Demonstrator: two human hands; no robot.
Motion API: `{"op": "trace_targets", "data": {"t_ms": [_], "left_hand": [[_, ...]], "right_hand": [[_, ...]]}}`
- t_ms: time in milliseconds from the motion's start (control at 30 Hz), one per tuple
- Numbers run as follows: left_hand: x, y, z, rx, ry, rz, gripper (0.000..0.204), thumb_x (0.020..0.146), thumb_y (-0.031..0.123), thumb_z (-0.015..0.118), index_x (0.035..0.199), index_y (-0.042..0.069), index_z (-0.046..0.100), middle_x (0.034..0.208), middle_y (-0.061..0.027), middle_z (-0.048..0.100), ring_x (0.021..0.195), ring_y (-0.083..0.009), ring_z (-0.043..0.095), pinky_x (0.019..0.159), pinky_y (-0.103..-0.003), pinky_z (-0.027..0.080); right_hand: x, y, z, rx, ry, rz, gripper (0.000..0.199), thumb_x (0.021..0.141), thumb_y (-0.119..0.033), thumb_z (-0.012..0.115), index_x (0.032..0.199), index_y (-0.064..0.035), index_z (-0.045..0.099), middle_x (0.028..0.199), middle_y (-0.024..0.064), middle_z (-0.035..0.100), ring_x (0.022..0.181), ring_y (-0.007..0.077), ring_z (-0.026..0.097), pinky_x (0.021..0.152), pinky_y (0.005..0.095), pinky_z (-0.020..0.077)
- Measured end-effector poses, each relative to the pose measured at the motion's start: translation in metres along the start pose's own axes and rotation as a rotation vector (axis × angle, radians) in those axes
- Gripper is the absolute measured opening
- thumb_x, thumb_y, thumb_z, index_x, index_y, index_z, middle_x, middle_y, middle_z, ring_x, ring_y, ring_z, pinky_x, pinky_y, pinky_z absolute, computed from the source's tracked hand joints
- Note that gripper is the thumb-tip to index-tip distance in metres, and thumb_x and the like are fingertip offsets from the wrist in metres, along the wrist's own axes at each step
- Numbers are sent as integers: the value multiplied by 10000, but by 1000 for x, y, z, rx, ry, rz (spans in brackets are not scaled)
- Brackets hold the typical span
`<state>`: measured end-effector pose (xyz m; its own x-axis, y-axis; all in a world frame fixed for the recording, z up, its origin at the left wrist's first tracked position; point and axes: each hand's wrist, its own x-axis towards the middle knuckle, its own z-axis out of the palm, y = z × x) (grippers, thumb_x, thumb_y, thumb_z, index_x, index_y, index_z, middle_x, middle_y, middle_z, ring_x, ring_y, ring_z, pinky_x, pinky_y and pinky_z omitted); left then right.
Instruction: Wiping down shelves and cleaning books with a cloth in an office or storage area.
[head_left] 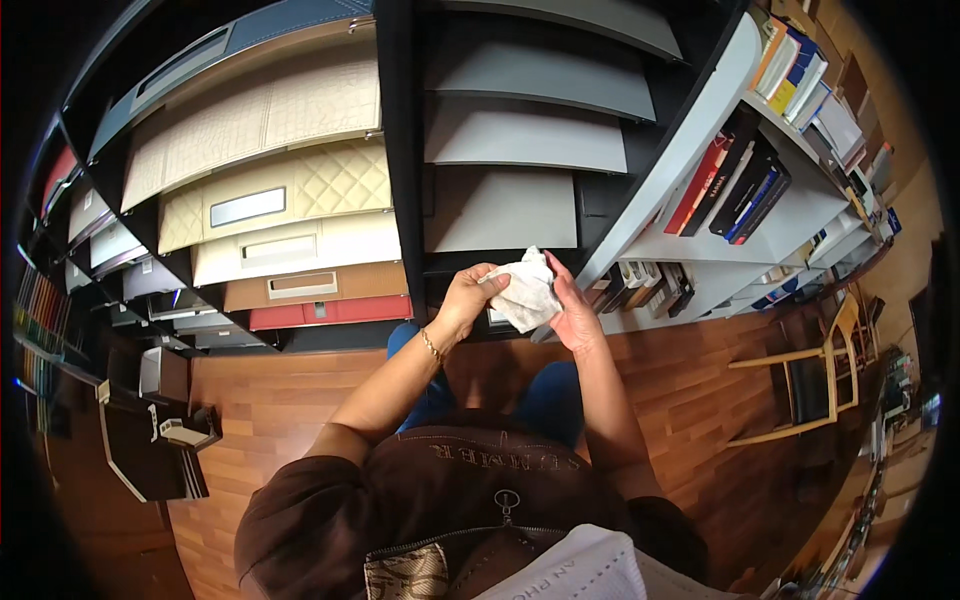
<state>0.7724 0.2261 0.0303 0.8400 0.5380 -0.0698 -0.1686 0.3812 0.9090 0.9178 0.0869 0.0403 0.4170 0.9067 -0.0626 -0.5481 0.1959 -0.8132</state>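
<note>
A crumpled white cloth (pixel 525 291) is between my two hands, in front of the dark cabinet. My left hand (pixel 468 302) pinches its left side, the thumb lying on top of it. On the other side, my right hand (pixel 574 312) holds the cloth's right edge, with part of its fingers hidden behind the fabric. Just beyond my hands are several grey shelf boards (pixel 500 208) set in the black cabinet frame.
To the left, slanted panels in cream, brown and red (pixel 330 313) fill the cabinet. At right stands a pale bookcase (pixel 660 190) with books (pixel 735 190). A wooden chair (pixel 835 370) is on the wooden floor (pixel 660 390); a box-like object (pixel 163 375) sits at left.
</note>
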Motion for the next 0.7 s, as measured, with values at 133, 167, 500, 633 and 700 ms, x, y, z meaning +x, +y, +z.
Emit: {"op": "trace_targets", "data": {"t_ms": [133, 167, 500, 633, 700], "left_hand": [[-13, 4, -1, -117, 81, -8, 113, 925, 191, 634, 942, 82, 610, 813, 21, 644, 646, -50, 576, 582, -202, 468], [-14, 6, -4, -129, 68, 12, 114, 936, 196, 620, 922, 86, 596, 812, 20, 635, 684, -55, 584, 611, -207, 476], [-14, -14, -27, -453, -42, -124, 336, 883, 155, 675, 1184, 72, 551, 1131, -55, 627, 1019, -172, 614, 932, -344, 482], [-5, -29, -5, -541, -115, -263, 379, 861, 87, 671, 1224, 65, 566, 1165, -75, 639, 1081, -224, 617, 982, -397, 470], [8, -33, -2, -554, -58, -274, 353, 862, 67, 660, 1203, 42, 571, 1140, -99, 647, 1050, -264, 634, 969, -438, 487]], "right_hand": [[0, 11, 0, -175, -227, 53, 931, 795, -304, 740, 1517, -169, 168, 1442, 54, 384, 1285, 227, 430, 982, 385, 427], [3, 15, 0, -269, -252, 48, 959, 782, -210, 745, 1523, -183, 138, 1438, 51, 382, 1273, 220, 437, 973, 373, 433], [30, 44, -1, -344, -156, 44, 385, 872, -102, 666, 1232, -15, 560, 1140, 1, 601, 1022, 106, 565, 920, 258, 431], [38, -11, -7, -1511, -81, -537, 541, 722, -217, 802, 1211, -89, 607, 1267, 126, 546, 1210, 251, 476, 1011, 355, 401], [44, -87, 10, -1573, 113, -914, 577, 746, -127, 759, 1274, -48, 542, 1319, 120, 507, 1228, 260, 468, 1041, 380, 380]]}}
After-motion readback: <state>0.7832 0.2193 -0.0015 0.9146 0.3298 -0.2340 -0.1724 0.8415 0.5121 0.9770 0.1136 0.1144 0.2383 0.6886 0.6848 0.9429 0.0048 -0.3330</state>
